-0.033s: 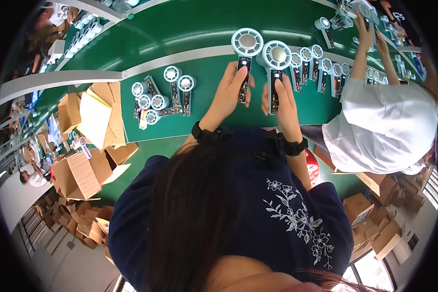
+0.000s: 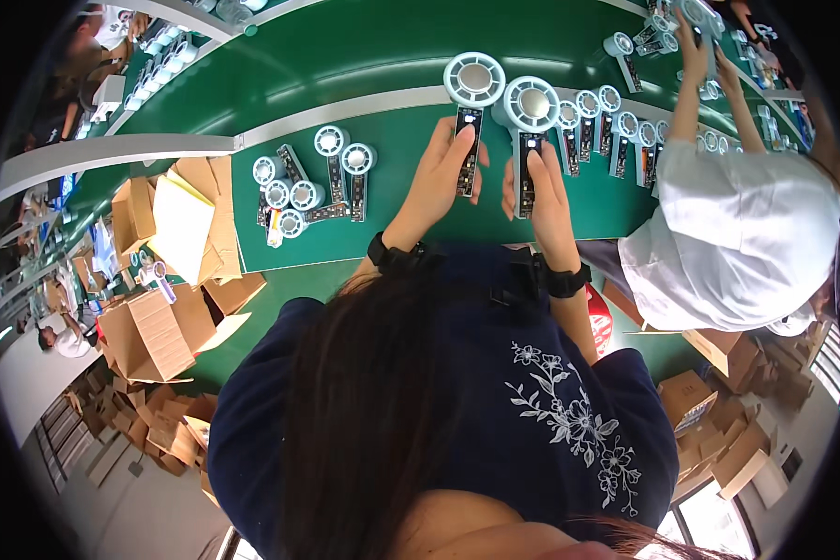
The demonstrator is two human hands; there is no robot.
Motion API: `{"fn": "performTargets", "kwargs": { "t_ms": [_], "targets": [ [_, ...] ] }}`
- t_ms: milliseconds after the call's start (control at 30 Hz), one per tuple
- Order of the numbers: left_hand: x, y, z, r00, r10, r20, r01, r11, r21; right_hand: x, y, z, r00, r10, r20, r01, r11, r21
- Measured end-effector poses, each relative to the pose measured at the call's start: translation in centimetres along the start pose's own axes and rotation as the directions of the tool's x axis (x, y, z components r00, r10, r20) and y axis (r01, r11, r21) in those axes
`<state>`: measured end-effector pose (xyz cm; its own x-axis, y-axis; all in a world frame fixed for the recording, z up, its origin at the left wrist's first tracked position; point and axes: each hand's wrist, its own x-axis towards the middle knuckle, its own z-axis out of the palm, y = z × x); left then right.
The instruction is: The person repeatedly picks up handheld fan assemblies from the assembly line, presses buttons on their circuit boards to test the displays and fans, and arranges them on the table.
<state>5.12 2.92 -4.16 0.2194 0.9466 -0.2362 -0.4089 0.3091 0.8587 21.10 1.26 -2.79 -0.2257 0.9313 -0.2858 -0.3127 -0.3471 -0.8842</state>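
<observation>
Two pale blue handheld fans stand side by side over the green table, each with a round vented head and a handle showing a bare black circuit board. My left hand is closed around the handle of the left fan, its thumb on the board. Slightly nearer me, the right fan is gripped by my right hand, whose thumb presses the board just below a small light spot. Both handles point toward me, and the two heads sit close together. Fingers behind the handles are partly hidden.
Several similar fans lie loosely to the left on the green table. More fans stand in a row to the right. A co-worker in a white shirt reaches forward there. Open cardboard boxes crowd the left side.
My hands and both fans hold practically the same place. At the right, the co-worker's arms have shifted a little upward and left.
</observation>
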Motion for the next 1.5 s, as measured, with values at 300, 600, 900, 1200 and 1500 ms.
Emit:
{"fn": "performTargets", "kwargs": {
  "t_ms": [300, 600, 900, 1200, 1500],
  "targets": [
    [1.0, -0.2, 0.2, 0.999, -0.021, -0.034, 0.020, 1.000, -0.024, 1.1, -0.8, -0.6, 0.999, 0.035, 0.016, -0.036, 0.999, 0.039],
    [3.8, -3.8, -0.8, 0.998, 0.018, -0.065, -0.016, 0.999, 0.031, 1.5, -0.6, -4.7, 0.996, 0.080, 0.047, -0.080, 0.997, -0.001],
    [8.5, -8.9, -5.1, 0.975, -0.220, -0.035, 0.220, 0.975, -0.001, 0.4, 0.7, -16.5, 0.970, 0.222, -0.102, -0.173, 0.918, 0.356],
    [9.4, -15.0, -5.9, 0.948, -0.291, -0.131, 0.317, 0.903, 0.290, -1.3, 3.5, -28.5, 0.815, 0.077, -0.575, -0.236, 0.950, -0.206],
    [9.3, -17.4, -4.8, 0.909, -0.405, -0.094, 0.370, 0.683, 0.630, 0.1, 7.0, -33.0, 0.753, -0.089, -0.652, -0.407, 0.716, -0.567]
  ]
}}
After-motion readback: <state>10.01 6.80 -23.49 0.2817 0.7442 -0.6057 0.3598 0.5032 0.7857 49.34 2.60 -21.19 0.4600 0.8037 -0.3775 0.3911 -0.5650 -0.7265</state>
